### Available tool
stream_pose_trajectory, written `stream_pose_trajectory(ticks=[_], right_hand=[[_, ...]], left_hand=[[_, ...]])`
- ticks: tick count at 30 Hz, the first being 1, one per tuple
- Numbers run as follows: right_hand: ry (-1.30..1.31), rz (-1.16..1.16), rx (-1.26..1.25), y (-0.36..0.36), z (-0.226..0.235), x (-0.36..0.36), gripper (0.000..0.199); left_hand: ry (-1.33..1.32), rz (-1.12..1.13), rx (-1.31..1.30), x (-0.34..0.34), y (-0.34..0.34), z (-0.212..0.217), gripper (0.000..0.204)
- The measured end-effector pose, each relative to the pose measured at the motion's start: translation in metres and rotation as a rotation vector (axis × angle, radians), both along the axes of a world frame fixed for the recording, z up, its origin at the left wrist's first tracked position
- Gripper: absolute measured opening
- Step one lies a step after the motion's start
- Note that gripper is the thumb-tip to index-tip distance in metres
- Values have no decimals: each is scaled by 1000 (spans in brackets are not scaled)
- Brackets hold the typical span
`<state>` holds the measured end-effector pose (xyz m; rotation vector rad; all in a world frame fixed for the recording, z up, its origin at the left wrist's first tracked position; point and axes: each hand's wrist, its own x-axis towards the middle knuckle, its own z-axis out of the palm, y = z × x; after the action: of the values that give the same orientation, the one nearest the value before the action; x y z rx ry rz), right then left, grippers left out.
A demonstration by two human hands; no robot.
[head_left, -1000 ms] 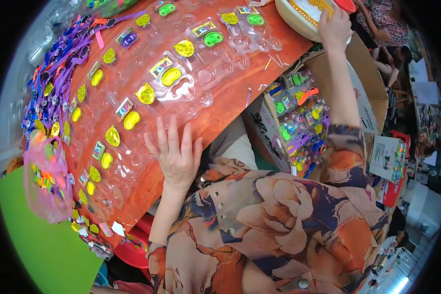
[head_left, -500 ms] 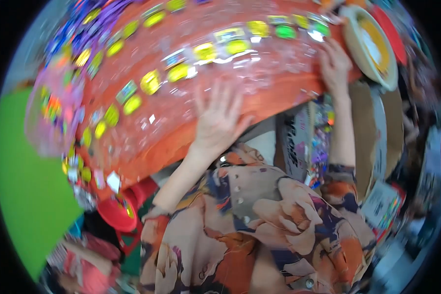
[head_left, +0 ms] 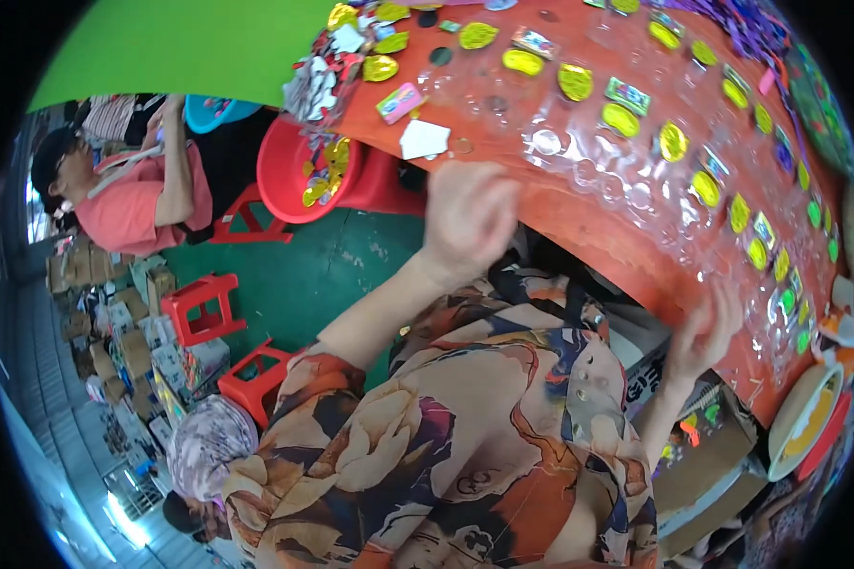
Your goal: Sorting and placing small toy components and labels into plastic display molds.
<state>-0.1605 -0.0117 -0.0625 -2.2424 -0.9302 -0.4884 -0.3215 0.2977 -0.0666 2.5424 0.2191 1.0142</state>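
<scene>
My left hand (head_left: 470,218) is over the near edge of the red-orange table (head_left: 579,223), close to a white card (head_left: 424,139). Its fingers look bent, but motion smears them and I cannot tell what, if anything, they hold. Farther right, my right hand (head_left: 704,332) hovers by the same edge, fingers loosely apart, with nothing visible in it. Beyond both hands lie clear plastic blister sheets (head_left: 588,171). Yellow foil-like pieces (head_left: 620,120) and small printed packets (head_left: 627,96) sit in rows along them. A pink packet (head_left: 399,103) lies beyond the white card.
A red basin (head_left: 273,175) with yellow pieces stands left of the table. Red stools (head_left: 204,308) are on the green floor. A person in a pink top (head_left: 152,204) sits far left. At right are a cream bowl (head_left: 788,427) and a cardboard box (head_left: 697,488).
The view has swung left, bringing in more floor and stools. My left hand, earlier spread flat over the table, now has bent fingers near the white card. My right hand is farther from the bowl.
</scene>
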Motion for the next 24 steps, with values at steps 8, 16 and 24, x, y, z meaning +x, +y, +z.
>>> stream_pose_trajectory(ticks=[8,16,24], right_hand=[[94,602,-15,119,13,-34,37],[109,778,-111,167,14,-52,40],[141,754,-171,174,12,-52,37]], left_hand=[[-221,681,-371,-77,112,-10,11],[38,704,56,-50,195,12,21],[256,799,124,-29,227,5,30]])
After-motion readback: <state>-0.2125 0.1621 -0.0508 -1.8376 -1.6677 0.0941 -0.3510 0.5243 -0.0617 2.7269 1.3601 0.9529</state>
